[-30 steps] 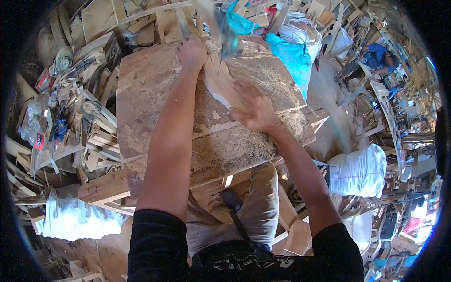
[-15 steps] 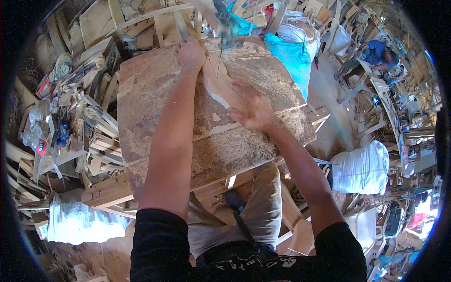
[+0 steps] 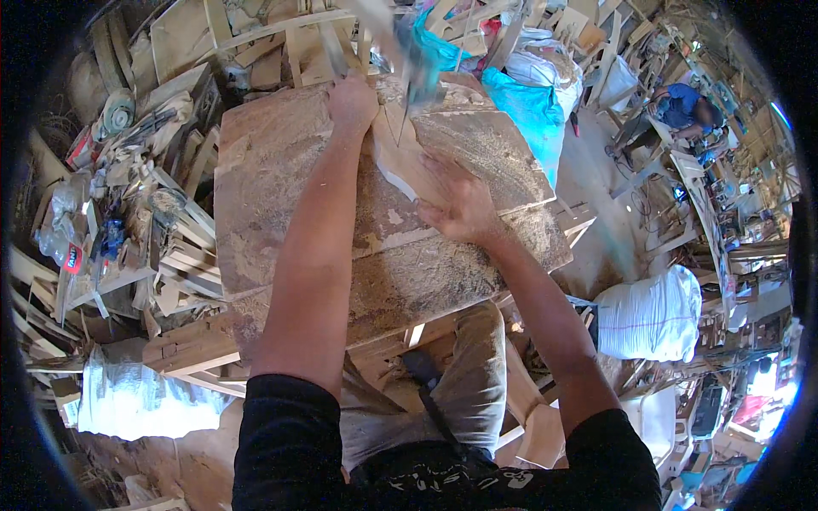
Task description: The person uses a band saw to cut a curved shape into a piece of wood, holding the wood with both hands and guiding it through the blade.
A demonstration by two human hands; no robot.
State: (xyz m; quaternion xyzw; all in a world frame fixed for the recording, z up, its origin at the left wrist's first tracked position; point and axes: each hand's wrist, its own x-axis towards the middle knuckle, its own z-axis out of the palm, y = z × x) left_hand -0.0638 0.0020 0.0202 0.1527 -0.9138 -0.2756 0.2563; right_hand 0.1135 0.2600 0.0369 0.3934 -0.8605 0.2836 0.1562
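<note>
A pale, shaped wooden board [image 3: 399,166] lies on the sawdust-coated worktable [image 3: 290,170] under a thin upright saw blade [image 3: 401,128]. Above the board hangs the blade's guide post [image 3: 419,81], partly blurred. My left hand [image 3: 352,104] is closed at the board's far left edge, its fingertips mostly hidden. On the board's near right part rests my right hand [image 3: 464,203], fingers over the top and thumb by the near edge, gripping it.
Wood offcuts [image 3: 183,221] are heaped at the left with a plastic bottle [image 3: 64,230]. Turquoise sack [image 3: 532,115] stands beyond the table's right corner, white sack [image 3: 652,315] nearer right. Another person [image 3: 682,111] sits at far right.
The view has tilted slightly, so the table appears a little lower. Both hands stay on the board, which has barely shifted against the blade.
</note>
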